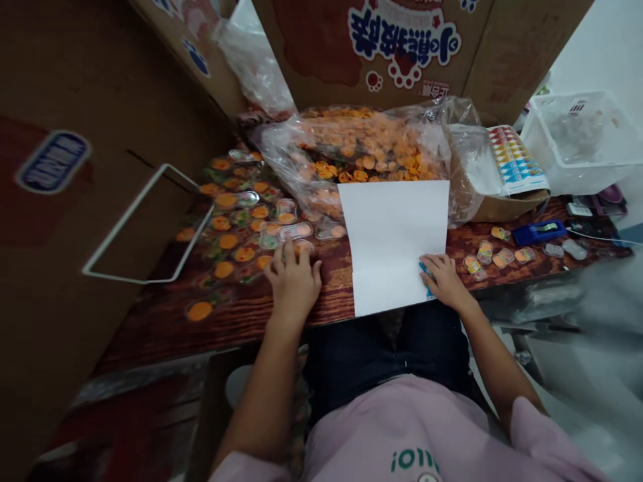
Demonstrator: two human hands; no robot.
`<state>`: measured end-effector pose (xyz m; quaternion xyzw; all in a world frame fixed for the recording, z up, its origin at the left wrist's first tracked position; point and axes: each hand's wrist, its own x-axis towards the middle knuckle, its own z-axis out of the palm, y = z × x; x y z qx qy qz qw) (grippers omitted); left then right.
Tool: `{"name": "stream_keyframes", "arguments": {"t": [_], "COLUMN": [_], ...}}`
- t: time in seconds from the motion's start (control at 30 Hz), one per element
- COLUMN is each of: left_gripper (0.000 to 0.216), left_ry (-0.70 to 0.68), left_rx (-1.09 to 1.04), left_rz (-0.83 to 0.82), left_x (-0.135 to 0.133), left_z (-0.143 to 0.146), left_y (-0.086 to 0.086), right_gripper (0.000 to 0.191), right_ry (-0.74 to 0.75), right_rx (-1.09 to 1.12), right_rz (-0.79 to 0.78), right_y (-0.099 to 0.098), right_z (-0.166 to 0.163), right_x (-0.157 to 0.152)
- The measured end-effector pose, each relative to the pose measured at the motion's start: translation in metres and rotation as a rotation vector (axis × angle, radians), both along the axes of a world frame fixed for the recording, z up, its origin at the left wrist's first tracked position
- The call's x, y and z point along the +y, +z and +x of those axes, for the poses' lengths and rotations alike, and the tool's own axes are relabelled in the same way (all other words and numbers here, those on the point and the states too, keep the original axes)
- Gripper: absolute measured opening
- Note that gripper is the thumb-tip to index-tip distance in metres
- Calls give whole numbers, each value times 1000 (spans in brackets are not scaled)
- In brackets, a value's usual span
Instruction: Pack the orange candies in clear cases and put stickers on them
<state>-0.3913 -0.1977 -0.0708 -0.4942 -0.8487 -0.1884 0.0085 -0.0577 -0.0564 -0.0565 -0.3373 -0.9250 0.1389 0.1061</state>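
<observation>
My left hand (pixel 295 284) lies palm down on the table with its fingers spread. Its fingertips reach small clear plastic packs with orange round pieces (pixel 296 231). My right hand (pixel 445 280) rests with fingers apart on the right edge of a large white sheet (pixel 396 234). Under those fingers shows a small blue printed piece (pixel 426 276); whether it is part of the sheet or separate, I cannot tell. The sheet has a crease across its lower part and reaches the table's front edge. Many similar orange packs (pixel 228 241) are spread left of my left hand.
Behind the sheet lies a clear bag (pixel 372 144) full of orange pieces. Large cardboard boxes (pixel 321 53) stand at the back and left. To the right are a small carton (pixel 507 204) with colourful printed sheets, a white basket (pixel 577 171), a blue tape dispenser (pixel 538 232) and several packs (pixel 502 258).
</observation>
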Motion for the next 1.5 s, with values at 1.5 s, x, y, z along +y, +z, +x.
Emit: {"name": "stream_keyframes", "arguments": {"t": [1.5], "left_gripper": [52], "left_ry": [-274], "left_rx": [-141], "left_rz": [13], "left_x": [26], "left_z": [166], "left_y": [-1], "right_gripper": [24], "right_ry": [245], "right_rx": [143], "right_rz": [181], "right_y": [-13], "right_z": [-1], "right_x": [41]}}
